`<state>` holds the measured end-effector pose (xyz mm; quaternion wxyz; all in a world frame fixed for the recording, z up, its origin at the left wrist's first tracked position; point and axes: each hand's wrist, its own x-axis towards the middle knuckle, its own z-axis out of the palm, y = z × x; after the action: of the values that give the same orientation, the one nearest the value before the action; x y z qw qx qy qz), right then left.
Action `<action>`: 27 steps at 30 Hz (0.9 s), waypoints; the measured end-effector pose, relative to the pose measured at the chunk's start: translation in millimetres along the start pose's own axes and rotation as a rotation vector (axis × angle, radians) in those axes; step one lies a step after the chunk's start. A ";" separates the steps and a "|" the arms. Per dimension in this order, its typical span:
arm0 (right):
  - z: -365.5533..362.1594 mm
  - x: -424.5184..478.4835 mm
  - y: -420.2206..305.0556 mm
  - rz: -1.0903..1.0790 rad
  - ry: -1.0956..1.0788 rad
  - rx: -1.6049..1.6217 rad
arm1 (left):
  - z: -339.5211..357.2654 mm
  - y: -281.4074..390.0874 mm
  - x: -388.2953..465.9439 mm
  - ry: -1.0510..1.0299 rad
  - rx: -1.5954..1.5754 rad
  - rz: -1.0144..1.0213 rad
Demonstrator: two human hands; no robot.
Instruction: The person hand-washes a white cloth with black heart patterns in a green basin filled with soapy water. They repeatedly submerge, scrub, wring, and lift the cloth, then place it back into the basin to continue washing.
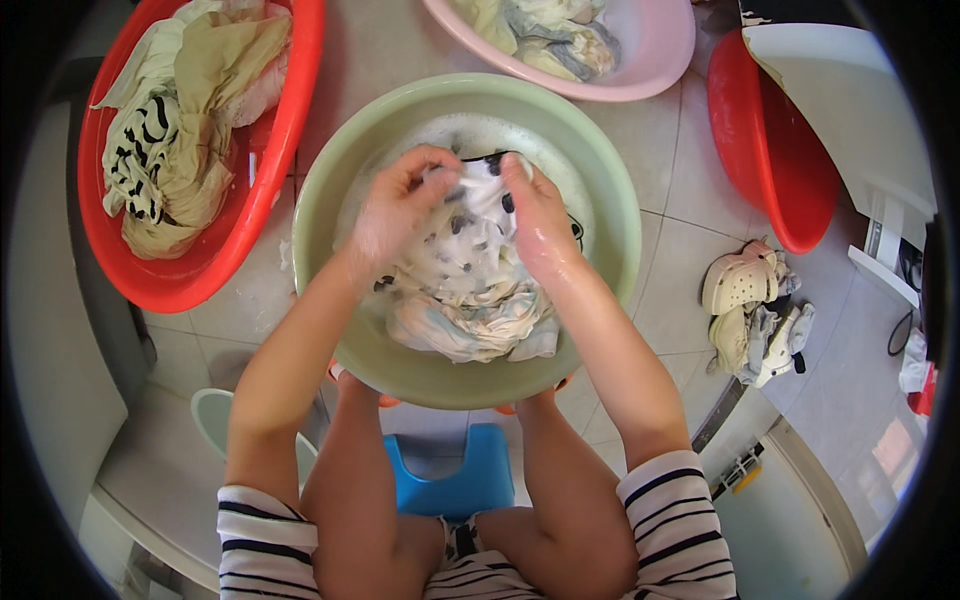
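A white cloth garment with black spots (pixel 466 232) lies bunched in soapy water inside a pale green basin (pixel 457 386). My left hand (pixel 409 196), a little blurred, grips the garment's upper edge, thumb against fingers. Opposite it, my right hand (pixel 536 214) pinches the same dark-trimmed edge, and the cloth stretches between the two. Both hands look wet. Nearer to me in the basin rests a crumpled pale cloth with faint coloured patches (pixel 480 319). White suds (pixel 480 127) float along the far side. The lower part of the spotted garment is hidden in the water and folds.
A red basin (pixel 277 195) with wet clothes stands at left, a pink basin (pixel 675 45) with laundry beyond. At right are a tilted red basin (pixel 802 187), cream clogs (pixel 739 281) and socks (pixel 761 337) on the tiled floor (pixel 690 247). A blue plastic stool (pixel 454 487) is beneath me.
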<state>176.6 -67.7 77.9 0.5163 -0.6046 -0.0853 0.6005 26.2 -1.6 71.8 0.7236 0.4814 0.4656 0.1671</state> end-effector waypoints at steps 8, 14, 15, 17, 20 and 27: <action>38.1 -28.3 19.2 0.388 0.070 0.596 | 25.8 -6.7 -14.3 -0.035 0.740 0.827; -1.4 -14.1 53.2 0.282 -0.279 0.774 | 56.4 8.8 -14.3 0.107 0.742 0.813; -2.3 -15.2 48.0 0.322 -0.349 0.804 | 61.4 20.3 -25.5 0.094 0.718 0.932; -5.1 -21.2 37.0 0.415 -0.309 0.660 | 58.3 21.2 -26.9 0.076 0.656 0.883; 10.5 -40.3 -16.2 0.546 -0.136 0.358 | 20.3 28.7 -3.3 -0.114 0.296 0.048; -40.5 -52.3 -33.4 0.331 -0.343 0.078 | -20.5 53.3 -8.7 -0.777 0.551 0.019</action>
<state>213.0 -111.6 125.2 0.4117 -0.4794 -0.0483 0.7735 15.6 29.1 119.6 0.6880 0.6865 0.1830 -0.1482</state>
